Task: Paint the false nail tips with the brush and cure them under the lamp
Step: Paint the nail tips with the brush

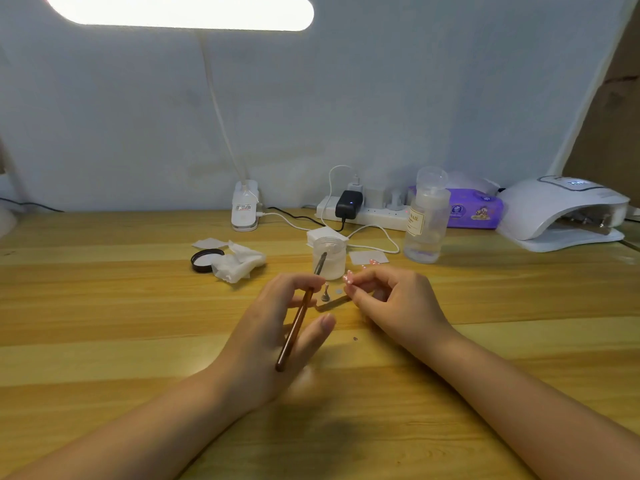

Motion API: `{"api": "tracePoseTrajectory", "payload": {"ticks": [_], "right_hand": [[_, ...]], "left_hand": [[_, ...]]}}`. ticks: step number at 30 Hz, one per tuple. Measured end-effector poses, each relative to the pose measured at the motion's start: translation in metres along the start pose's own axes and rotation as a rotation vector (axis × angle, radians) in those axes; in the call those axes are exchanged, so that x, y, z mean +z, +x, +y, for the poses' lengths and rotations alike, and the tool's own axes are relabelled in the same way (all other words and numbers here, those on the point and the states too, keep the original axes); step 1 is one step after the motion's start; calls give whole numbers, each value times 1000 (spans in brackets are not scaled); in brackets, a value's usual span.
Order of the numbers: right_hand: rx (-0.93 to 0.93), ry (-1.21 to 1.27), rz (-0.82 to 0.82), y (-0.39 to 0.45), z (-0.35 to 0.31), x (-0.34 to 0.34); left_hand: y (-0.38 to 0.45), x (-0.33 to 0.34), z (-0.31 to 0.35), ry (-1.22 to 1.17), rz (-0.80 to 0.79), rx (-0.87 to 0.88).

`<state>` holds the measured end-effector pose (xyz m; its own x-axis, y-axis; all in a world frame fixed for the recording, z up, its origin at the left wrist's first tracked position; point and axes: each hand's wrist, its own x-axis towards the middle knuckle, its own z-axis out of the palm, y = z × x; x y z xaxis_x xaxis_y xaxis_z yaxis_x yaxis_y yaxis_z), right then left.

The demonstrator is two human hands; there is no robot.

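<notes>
My left hand [277, 327] grips a brown brush handle [294, 330] that slants from my palm up to my fingertips; the bristle end is hidden behind the fingers. My right hand [388, 299] lies close to the right of it with its fingers curled. These fingers wear pink and white nails. A short dark stick [334, 303] comes out from under them towards the left. A small grey nail tip [325, 294] stands at the stick's far end, between my two hands. The white curing lamp [561, 213] stands at the far right of the wooden table [104, 306].
Just behind my hands stands a frosted jar [330, 259] with a tool in it. Left of the jar lie a crumpled tissue [240, 263] and a black lid [206, 260]. A clear bottle [427, 220], purple wipes pack [476, 209], power strip [367, 214] and desk lamp base [245, 209] line the back.
</notes>
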<state>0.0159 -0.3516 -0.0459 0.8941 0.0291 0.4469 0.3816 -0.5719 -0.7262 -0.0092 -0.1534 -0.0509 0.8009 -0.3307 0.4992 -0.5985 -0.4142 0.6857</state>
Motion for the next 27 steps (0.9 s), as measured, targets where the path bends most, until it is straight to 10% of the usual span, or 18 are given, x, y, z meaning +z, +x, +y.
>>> {"api": "tracePoseTrajectory", "payload": {"ticks": [21, 24, 27], "right_hand": [[43, 105, 33, -1, 0, 0], [46, 122, 40, -2, 0, 0], [53, 134, 41, -2, 0, 0]], "left_hand": [[-3, -6, 20, -21, 71, 19], [-11, -11, 20, 1, -193, -6], [-10, -4, 16, -77, -128, -35]]}}
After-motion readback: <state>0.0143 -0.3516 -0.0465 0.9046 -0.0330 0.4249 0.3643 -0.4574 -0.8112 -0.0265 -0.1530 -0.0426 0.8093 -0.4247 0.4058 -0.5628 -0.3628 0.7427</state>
